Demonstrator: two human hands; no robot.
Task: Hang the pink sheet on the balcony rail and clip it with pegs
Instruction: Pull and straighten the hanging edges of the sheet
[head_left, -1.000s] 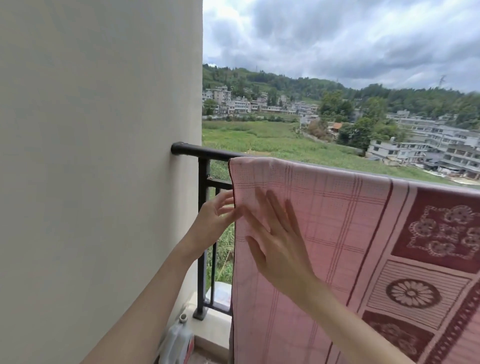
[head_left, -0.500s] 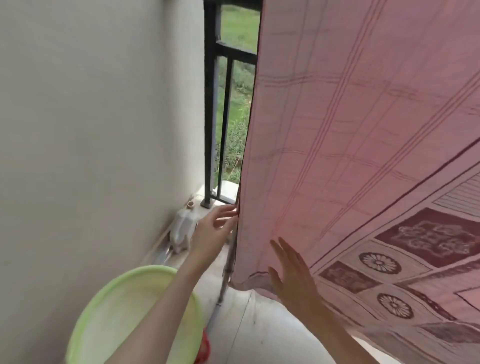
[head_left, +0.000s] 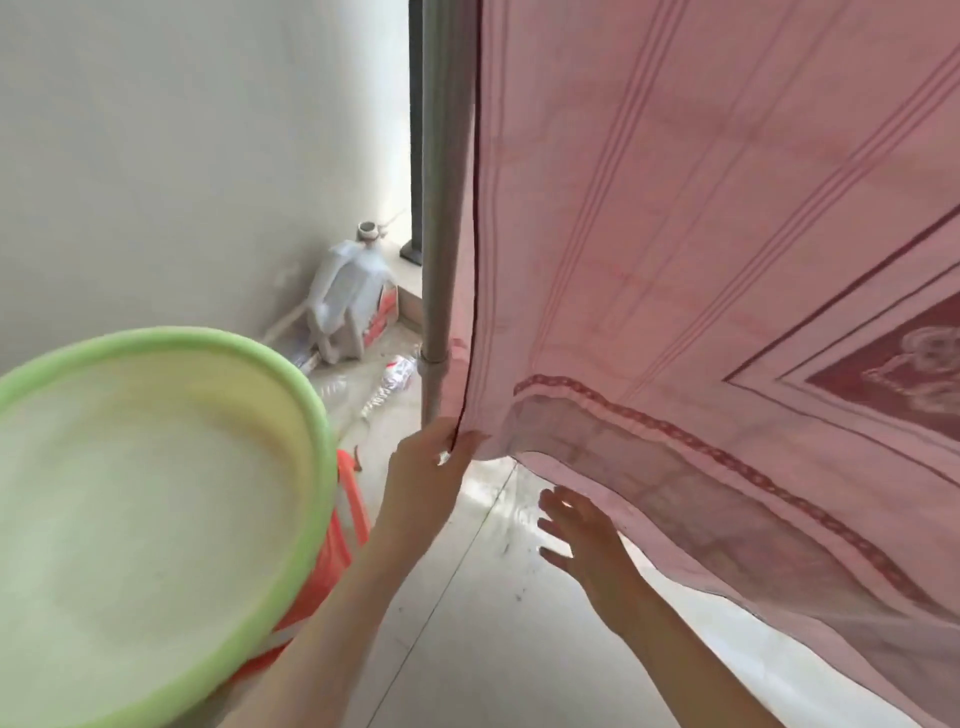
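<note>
Both of your hands have dropped from the top of the pink sheet (head_left: 701, 234) to its bottom edge within a second: you were smoothing it just under the balcony rail, and now your view has tipped down to the floor (head_left: 493, 597). Your left hand (head_left: 423, 480) pinches the sheet's lower left corner at its dark side hem, right beside the grey pole (head_left: 441, 208). Your right hand (head_left: 582, 540) is spread flat with straight fingers just below the hanging hem, gripping nothing; whether it touches the cloth is hard to tell. The sheet hangs down from above the frame, so the rail itself is out of sight. That suggests the draping is done and you are pulling the fall straight. No pegs show anywhere, not even in the green basin (head_left: 156, 519) at your left, so the clipping is probably yet to come.
</note>
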